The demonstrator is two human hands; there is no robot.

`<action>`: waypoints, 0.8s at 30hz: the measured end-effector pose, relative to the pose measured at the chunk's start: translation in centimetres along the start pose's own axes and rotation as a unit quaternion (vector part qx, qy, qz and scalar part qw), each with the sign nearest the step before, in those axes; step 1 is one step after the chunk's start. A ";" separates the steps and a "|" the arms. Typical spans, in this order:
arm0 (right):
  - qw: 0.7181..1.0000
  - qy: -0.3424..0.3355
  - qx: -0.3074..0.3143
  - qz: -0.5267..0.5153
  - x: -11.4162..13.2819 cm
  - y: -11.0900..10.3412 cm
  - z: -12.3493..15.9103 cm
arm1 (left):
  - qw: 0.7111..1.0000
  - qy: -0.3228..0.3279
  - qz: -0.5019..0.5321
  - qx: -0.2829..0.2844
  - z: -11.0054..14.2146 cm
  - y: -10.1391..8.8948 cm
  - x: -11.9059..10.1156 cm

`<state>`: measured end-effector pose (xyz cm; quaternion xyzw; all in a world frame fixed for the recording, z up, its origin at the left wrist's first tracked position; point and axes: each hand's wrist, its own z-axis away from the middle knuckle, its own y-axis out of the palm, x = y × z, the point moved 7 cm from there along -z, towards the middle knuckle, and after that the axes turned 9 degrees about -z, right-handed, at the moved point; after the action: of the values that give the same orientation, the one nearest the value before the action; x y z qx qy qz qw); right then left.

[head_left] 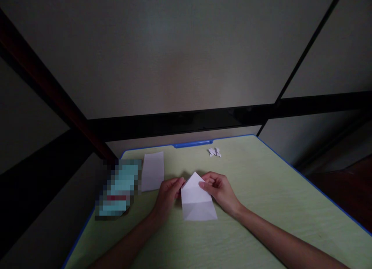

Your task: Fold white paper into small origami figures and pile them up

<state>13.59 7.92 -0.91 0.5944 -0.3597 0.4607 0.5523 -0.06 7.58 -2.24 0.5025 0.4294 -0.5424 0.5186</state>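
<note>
A white sheet of paper (197, 201) is held up just above the table, its far end folded to a point and a crease running across its middle. My left hand (171, 188) pinches the left edge near the base of the point, thumb against fingers. On the opposite side, my right hand (216, 187) grips the sloping right edge, with the thumb on top and the fingers behind the paper. Part of the fingers of both hands is hidden by the sheet and the hands themselves.
The pale green table (261, 191) has a blue rim and a blue pen groove (193, 144) at its far edge. A stack of white paper (153, 171) lies left, beside a pixelated, blurred-out object (119, 189). A small folded paper piece (214, 152) sits at the back. Cabinet panels (180, 60) rise behind.
</note>
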 end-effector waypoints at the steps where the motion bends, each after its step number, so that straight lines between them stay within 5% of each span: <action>1: 1.000 -0.002 -0.002 0.001 0.0 0.0 0.0 | 1.000 -0.002 0.005 0.003 0.1 0.0 -0.1; 24: 0.998 0.015 0.062 0.010 -0.2 0.9 0.3 | 0.995 0.020 -0.090 0.027 0.7 1.1 -1.9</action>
<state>12.72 7.44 -0.82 0.6168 -0.3276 0.4969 0.5151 0.86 7.07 -0.25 0.4866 0.4683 -0.5881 0.4450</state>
